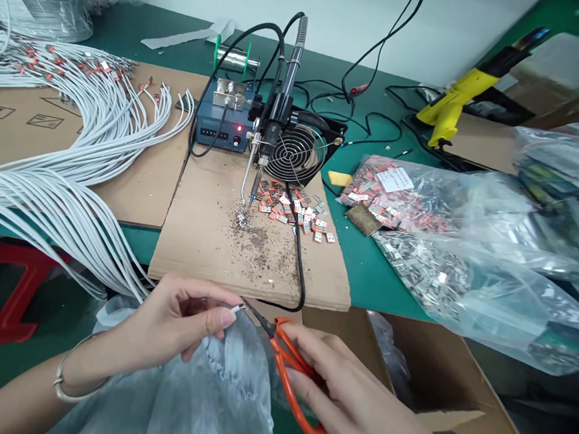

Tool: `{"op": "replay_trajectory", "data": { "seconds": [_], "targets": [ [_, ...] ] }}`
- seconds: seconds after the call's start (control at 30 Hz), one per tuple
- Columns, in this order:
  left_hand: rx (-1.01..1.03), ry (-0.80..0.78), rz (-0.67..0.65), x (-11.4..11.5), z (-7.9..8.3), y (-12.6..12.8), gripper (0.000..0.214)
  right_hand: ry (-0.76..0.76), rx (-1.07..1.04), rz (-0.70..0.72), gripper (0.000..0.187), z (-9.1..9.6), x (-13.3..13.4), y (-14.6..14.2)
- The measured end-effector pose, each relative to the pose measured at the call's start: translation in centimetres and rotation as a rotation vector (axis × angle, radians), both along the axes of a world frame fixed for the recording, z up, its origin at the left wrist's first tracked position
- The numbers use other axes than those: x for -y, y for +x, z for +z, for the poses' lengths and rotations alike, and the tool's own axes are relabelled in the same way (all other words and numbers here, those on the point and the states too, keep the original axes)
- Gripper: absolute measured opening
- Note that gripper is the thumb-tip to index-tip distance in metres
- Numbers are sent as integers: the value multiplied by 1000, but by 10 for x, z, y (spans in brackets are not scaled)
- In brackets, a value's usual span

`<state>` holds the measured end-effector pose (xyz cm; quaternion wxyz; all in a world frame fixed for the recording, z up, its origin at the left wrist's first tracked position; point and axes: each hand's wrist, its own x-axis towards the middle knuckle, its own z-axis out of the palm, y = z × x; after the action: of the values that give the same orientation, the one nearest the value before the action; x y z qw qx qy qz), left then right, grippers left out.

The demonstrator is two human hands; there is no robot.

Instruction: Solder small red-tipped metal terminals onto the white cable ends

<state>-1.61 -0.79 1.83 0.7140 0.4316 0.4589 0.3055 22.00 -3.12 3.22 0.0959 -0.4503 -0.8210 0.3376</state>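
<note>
My left hand (181, 319) pinches the end of a white cable (235, 310) between thumb and fingers, just below the table's front edge. My right hand (350, 399) grips orange-handled scissors (287, 371), whose dark blades point at the cable tip. Both hands hover over a clear plastic bag (215, 398) in my lap. Above them a cardboard sheet (202, 237) carries solder debris and a pile of small red and white connectors (297, 211). A soldering iron (278, 109) stands clamped over the sheet.
A large bundle of white cables (73, 160) fans over the left of the table. A blue soldering station (221, 121) and a small fan (297, 154) stand behind the sheet. Plastic bags of parts (418, 240) lie on the right, a yellow glue gun (453, 103) behind them. An open cardboard box (432, 369) sits at lower right.
</note>
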Motion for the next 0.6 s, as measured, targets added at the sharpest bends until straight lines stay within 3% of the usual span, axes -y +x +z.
{"op": "replay_trajectory", "data": {
  "seconds": [0.1,0.2,0.27,0.33,0.4,0.47,0.6],
  "targets": [
    [-1,-18,-6,-3,0,1,22,-10,-101,-126,22,-7,-1,4],
    [20,-71,4,-5,0,1,24,57,-193,-382,22,-13,-16,22],
    [39,-91,18,-8,-1,0,24,218,-61,-533,23,-15,-33,42],
    [49,-92,25,-10,-2,-1,23,396,270,-629,25,-15,-50,62],
    [44,-81,29,-14,-4,-2,23,477,573,-652,28,-15,-63,78],
    [27,-60,48,-18,-5,-3,22,497,725,-634,30,-15,-71,87],
    [-20,-20,1,-31,-8,-7,20,576,625,-619,29,-15,-79,83]
  ]
}}
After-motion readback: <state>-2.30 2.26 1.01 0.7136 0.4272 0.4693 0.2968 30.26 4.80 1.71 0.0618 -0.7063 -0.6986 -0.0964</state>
